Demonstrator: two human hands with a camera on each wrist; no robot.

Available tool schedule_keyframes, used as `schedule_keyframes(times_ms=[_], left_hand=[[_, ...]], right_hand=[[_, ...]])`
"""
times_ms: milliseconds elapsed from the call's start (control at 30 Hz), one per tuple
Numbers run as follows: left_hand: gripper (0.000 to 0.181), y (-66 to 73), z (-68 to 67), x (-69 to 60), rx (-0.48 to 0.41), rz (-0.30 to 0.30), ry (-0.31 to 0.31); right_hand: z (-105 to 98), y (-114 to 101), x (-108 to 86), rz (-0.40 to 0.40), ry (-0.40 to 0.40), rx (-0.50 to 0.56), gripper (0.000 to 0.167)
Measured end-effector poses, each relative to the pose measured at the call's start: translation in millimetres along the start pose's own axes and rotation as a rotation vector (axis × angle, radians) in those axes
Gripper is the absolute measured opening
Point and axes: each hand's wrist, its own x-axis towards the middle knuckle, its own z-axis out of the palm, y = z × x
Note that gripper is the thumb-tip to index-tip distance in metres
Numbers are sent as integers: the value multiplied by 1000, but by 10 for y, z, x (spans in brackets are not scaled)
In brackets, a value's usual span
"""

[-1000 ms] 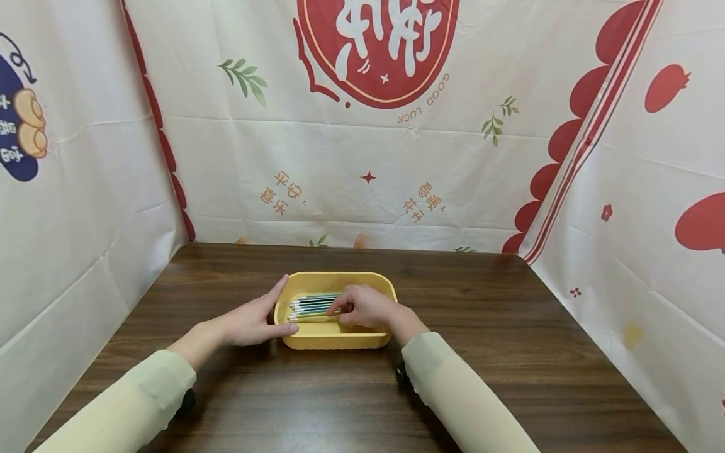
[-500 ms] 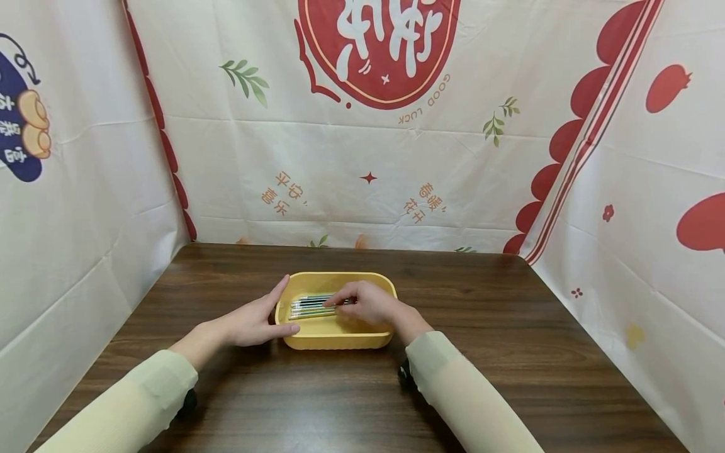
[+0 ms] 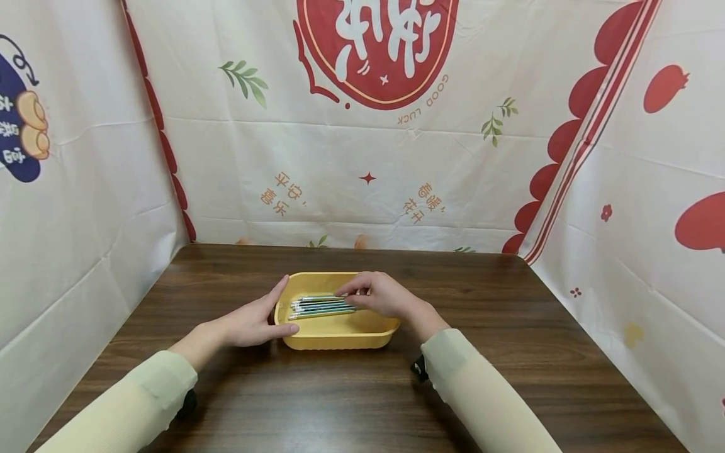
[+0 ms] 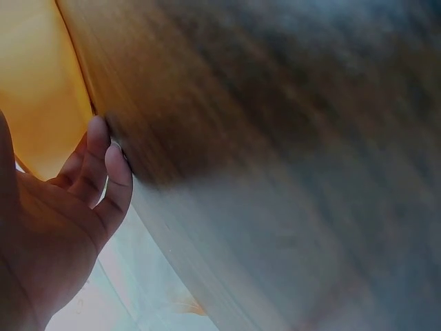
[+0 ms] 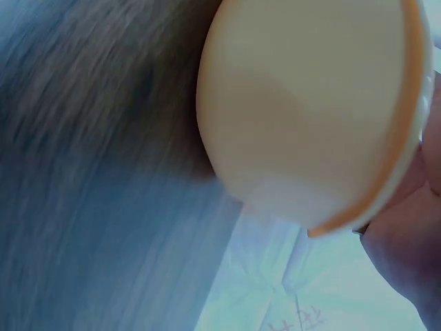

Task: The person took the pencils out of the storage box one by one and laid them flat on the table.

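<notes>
Several slim green and dark pencils lie side by side, left to right, in a yellow plastic basin. My left hand holds the basin's left end, thumb over the near rim and fingers along the outer wall. In the left wrist view those fingers bend against the basin's outside. Over the basin's right half, my right hand pinches the right end of the farthest pencil between thumb and bent forefinger. The right wrist view shows mostly the basin's outer wall; the fingertips are hidden there.
The basin stands on a dark wood table. Printed white cloth hangs behind the table and along both sides. Pale sleeves cover both forearms, with a dark device under each wrist.
My right hand has moved right and toward the far side of the basin, from the nearest pencil to the far ones. More of the pencils shows. The left hand keeps its place.
</notes>
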Motion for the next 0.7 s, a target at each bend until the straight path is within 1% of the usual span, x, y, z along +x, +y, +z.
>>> schedule_keyframes(times_ms=[200,500,700], left_hand=[[119,9,2,-7,3,-1,4],[118,-4,10,-10,6,3,7],[119,18,3,-8,-1,8,11]], right_hand=[[-106,22,-118,-3,37,-22,24],[-218,153,-269,36,85,-33,23],[-364,247,-429,91,117,-24,26]])
